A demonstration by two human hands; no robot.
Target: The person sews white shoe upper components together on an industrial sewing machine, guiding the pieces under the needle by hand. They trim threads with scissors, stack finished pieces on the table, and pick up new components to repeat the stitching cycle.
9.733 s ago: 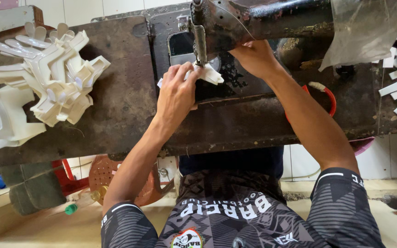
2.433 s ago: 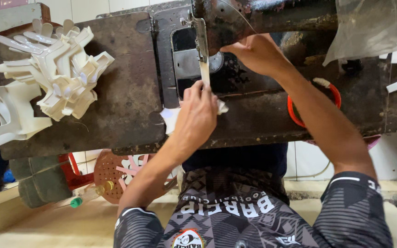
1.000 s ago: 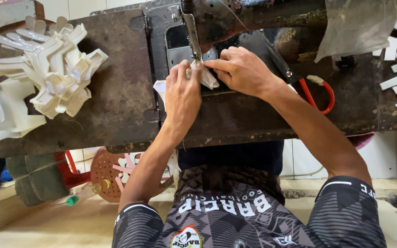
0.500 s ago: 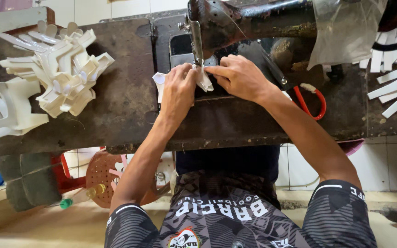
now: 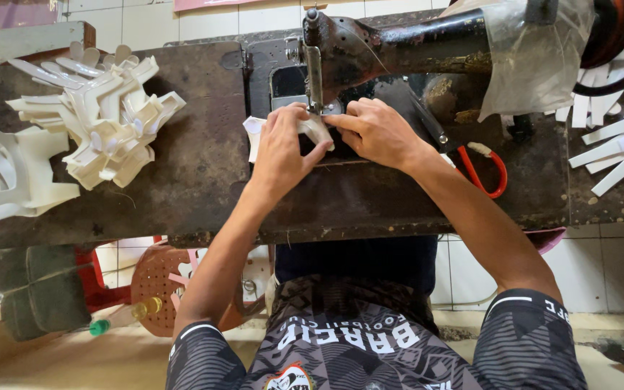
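pile (image 5: 102,119) well left of hands, on desk (image 5: 196,173) | left hand (image 5: 283,148) pressing flat on white piece (image 5: 315,130) | piece between both grips under needle (image 5: 315,79) | right hand (image 5: 373,133) fingers pinning piece | scissors (image 5: 482,170) just right

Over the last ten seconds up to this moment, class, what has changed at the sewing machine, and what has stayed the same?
The right hand came off the machine arm and down beside the needle, joining the left hand on the small white piece; both now press it under the needle bar. The left hand stayed on the piece throughout. The pile of white cut pieces, the red-handled scissors and the sewing machine kept their places.
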